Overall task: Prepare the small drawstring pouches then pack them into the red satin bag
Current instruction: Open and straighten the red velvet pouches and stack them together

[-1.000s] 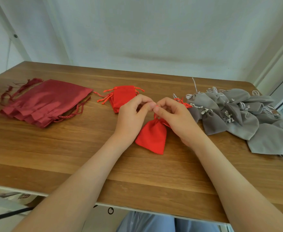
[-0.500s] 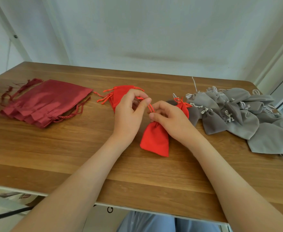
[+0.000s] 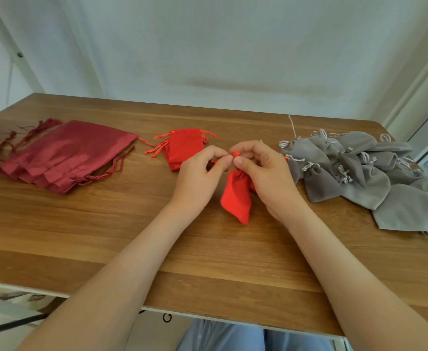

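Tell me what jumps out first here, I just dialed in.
At centre, the left hand and the right hand pinch the drawstring top of a red pouch. A heap of grey pouches fills the right side, and dark red satin bags lie at the far left.

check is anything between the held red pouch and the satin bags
A stack of bright red fabric pouches lies partly between the held small red drawstring pouch and the dark red satin bags, slightly farther back.
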Action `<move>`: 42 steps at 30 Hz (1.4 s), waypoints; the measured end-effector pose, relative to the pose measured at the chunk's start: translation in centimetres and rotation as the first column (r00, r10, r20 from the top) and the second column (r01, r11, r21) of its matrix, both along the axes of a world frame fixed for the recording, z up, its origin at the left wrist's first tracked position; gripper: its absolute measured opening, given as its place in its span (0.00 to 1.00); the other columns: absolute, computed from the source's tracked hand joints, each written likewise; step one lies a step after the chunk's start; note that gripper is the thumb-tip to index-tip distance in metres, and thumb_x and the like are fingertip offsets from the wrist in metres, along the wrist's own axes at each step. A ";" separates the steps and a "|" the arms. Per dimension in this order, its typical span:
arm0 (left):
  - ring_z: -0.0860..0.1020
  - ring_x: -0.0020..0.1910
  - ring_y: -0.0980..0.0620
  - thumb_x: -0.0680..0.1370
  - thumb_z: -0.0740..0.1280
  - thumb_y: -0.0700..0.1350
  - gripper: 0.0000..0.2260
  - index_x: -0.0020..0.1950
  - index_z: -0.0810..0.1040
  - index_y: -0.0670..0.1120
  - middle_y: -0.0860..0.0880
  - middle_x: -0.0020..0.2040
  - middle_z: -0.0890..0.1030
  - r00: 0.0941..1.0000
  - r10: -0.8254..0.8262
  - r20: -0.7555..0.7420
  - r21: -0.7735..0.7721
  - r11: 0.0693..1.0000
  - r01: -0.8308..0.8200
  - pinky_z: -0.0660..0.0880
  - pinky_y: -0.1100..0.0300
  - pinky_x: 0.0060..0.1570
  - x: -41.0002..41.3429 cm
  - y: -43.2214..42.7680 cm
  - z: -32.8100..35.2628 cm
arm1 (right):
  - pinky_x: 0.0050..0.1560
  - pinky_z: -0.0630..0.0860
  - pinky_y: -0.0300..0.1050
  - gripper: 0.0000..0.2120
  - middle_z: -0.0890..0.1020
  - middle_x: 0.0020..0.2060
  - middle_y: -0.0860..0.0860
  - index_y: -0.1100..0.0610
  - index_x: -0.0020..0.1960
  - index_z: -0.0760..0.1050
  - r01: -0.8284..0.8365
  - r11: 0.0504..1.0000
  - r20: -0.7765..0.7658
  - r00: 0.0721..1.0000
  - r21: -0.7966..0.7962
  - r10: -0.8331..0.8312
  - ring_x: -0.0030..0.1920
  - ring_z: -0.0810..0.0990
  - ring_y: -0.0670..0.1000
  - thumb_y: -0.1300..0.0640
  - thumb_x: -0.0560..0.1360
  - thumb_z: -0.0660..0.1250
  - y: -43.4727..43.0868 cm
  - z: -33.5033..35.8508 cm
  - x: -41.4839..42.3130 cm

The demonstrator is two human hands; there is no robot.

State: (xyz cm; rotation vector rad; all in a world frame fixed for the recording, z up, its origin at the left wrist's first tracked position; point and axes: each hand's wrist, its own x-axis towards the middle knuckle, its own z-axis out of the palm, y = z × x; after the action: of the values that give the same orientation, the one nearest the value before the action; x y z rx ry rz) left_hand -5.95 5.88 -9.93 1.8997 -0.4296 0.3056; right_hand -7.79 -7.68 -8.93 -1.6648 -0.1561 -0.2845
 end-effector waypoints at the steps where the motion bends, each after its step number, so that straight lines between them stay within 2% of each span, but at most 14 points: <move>1: 0.76 0.40 0.65 0.77 0.67 0.42 0.04 0.43 0.80 0.48 0.57 0.38 0.80 1.000 -0.020 -0.018 0.002 1.000 0.020 0.68 0.72 0.43 -0.1 0.0 0.0 | 0.43 0.72 0.39 0.13 0.80 0.38 0.53 0.51 0.47 0.78 0.010 0.999 0.004 1.000 -0.037 -0.010 0.39 0.77 0.46 0.69 0.74 0.65 0.0 -0.1 0.0; 3: 0.76 0.39 0.65 0.78 0.67 0.42 0.05 0.42 0.80 0.49 0.58 0.37 0.80 0.998 -0.042 -0.038 0.000 0.999 0.042 0.69 0.70 0.43 -0.1 0.0 0.1 | 0.45 0.74 0.41 0.14 0.82 0.39 0.53 0.51 0.47 0.80 0.022 0.997 0.004 1.000 -0.069 -0.022 0.41 0.79 0.47 0.69 0.74 0.65 0.1 -0.1 0.0; 5: 0.76 0.38 0.62 0.79 0.65 0.45 0.07 0.42 0.80 0.49 0.55 0.35 0.80 0.996 -0.062 -0.061 -0.003 0.998 0.062 0.71 0.62 0.43 0.1 0.1 -0.1 | 0.46 0.74 0.44 0.13 0.83 0.37 0.49 0.50 0.43 0.80 0.056 0.996 0.014 0.998 -0.067 -0.055 0.41 0.80 0.48 0.68 0.74 0.66 -0.1 -0.1 0.0; 8: 0.74 0.35 0.51 0.77 0.58 0.60 0.18 0.44 0.80 0.48 0.41 0.36 0.78 0.985 -0.110 -0.136 -0.036 0.994 0.107 0.71 0.48 0.40 0.0 0.1 -0.1 | 0.43 0.73 0.41 0.12 0.81 0.32 0.42 0.48 0.38 0.78 0.098 0.993 0.025 0.995 -0.064 -0.096 0.37 0.77 0.43 0.65 0.73 0.69 -0.2 0.0 0.0; 10: 0.73 0.36 0.54 0.74 0.59 0.65 0.19 0.42 0.80 0.51 0.48 0.34 0.77 0.973 -0.160 -0.165 -0.049 0.987 0.154 0.69 0.51 0.39 -0.2 0.1 0.0 | 0.41 0.71 0.39 0.11 0.79 0.31 0.42 0.50 0.37 0.76 0.097 0.994 0.014 0.995 -0.045 -0.097 0.35 0.75 0.41 0.64 0.72 0.70 -0.1 0.0 -0.1; 12: 0.73 0.37 0.58 0.71 0.64 0.63 0.17 0.42 0.79 0.50 0.56 0.36 0.78 0.967 -0.190 -0.169 -0.019 0.982 0.190 0.69 0.57 0.40 -0.3 -0.1 0.0 | 0.40 0.69 0.40 0.11 0.78 0.33 0.45 0.51 0.35 0.75 0.087 0.996 0.006 0.996 -0.010 -0.087 0.36 0.73 0.43 0.64 0.71 0.71 0.0 0.0 -0.1; 15: 0.75 0.39 0.57 0.72 0.71 0.54 0.10 0.43 0.78 0.47 0.54 0.38 0.80 0.970 -0.199 -0.142 0.015 0.979 0.203 0.70 0.57 0.42 0.0 -0.2 -0.3 | 0.40 0.69 0.38 0.10 0.76 0.33 0.47 0.54 0.36 0.74 0.033 0.998 0.011 0.999 0.061 -0.033 0.36 0.72 0.42 0.65 0.73 0.70 -0.1 0.2 -0.3; 17: 0.76 0.39 0.58 0.74 0.71 0.46 0.03 0.42 0.79 0.49 0.54 0.38 0.80 0.974 -0.190 -0.127 0.027 0.980 0.195 0.71 0.60 0.44 0.1 -0.2 -0.3 | 0.37 0.67 0.34 0.10 0.75 0.32 0.46 0.56 0.37 0.73 0.003 0.994 0.022 1.000 0.107 -0.006 0.34 0.70 0.41 0.66 0.75 0.67 -0.2 0.3 -0.4; 22: 0.76 0.41 0.55 0.76 0.69 0.45 0.07 0.39 0.78 0.55 0.54 0.38 0.80 0.993 -0.092 -0.074 0.088 0.991 0.099 0.69 0.62 0.44 0.1 -0.1 -0.2 | 0.35 0.67 0.36 0.10 0.74 0.34 0.50 0.55 0.41 0.75 -0.003 0.990 -0.040 0.999 0.140 0.008 0.35 0.70 0.45 0.68 0.76 0.64 -0.3 0.2 -0.2; 24: 0.74 0.42 0.53 0.78 0.66 0.46 0.06 0.43 0.81 0.52 0.53 0.40 0.81 0.998 -0.055 0.007 0.170 0.984 0.053 0.67 0.65 0.45 0.2 -0.1 -0.4 | 0.37 0.69 0.37 0.10 0.75 0.35 0.51 0.55 0.42 0.76 0.007 0.988 -0.077 0.997 0.153 0.004 0.37 0.72 0.46 0.68 0.76 0.64 -0.4 0.1 -0.1; 29: 0.69 0.41 0.53 0.78 0.57 0.53 0.16 0.47 0.82 0.46 0.52 0.40 0.80 0.955 -0.031 0.295 0.318 0.946 -0.068 0.63 0.56 0.43 0.4 0.0 -0.9 | 0.40 0.74 0.37 0.09 0.79 0.35 0.51 0.55 0.40 0.77 0.021 0.988 -0.079 0.997 0.151 -0.009 0.38 0.76 0.47 0.68 0.73 0.68 -0.2 0.1 -0.1; 34: 0.69 0.39 0.56 0.76 0.64 0.49 0.10 0.44 0.81 0.45 0.58 0.34 0.75 0.978 -0.082 0.189 0.206 0.978 0.042 0.64 0.68 0.42 0.0 -0.1 -0.2 | 0.39 0.74 0.38 0.07 0.80 0.36 0.53 0.58 0.40 0.76 -0.063 0.970 -0.058 0.995 0.234 0.079 0.39 0.76 0.50 0.68 0.74 0.67 -0.3 0.1 -0.4; 38: 0.74 0.42 0.54 0.77 0.68 0.47 0.04 0.46 0.81 0.48 0.59 0.36 0.76 0.991 -0.097 0.088 0.179 0.980 0.080 0.66 0.66 0.42 -0.3 -0.1 0.1 | 0.44 0.75 0.42 0.06 0.81 0.39 0.55 0.59 0.40 0.77 -0.049 0.975 -0.064 0.996 0.216 0.064 0.43 0.78 0.52 0.67 0.74 0.67 -0.3 0.0 -0.4; 42: 0.72 0.41 0.55 0.77 0.67 0.46 0.06 0.45 0.81 0.45 0.57 0.36 0.76 0.985 -0.118 0.130 0.187 0.978 0.092 0.66 0.67 0.42 -0.5 -0.2 0.2 | 0.47 0.75 0.45 0.07 0.81 0.38 0.54 0.59 0.40 0.77 -0.027 0.968 -0.057 0.997 0.249 0.043 0.43 0.78 0.53 0.68 0.74 0.67 -0.4 0.0 -0.3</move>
State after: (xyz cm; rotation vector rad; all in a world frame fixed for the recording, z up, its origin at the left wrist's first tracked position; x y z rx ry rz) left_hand -6.40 5.65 -9.74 2.0304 -0.6698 0.3404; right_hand -8.13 -8.12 -8.98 -1.4192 -0.0991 -0.2162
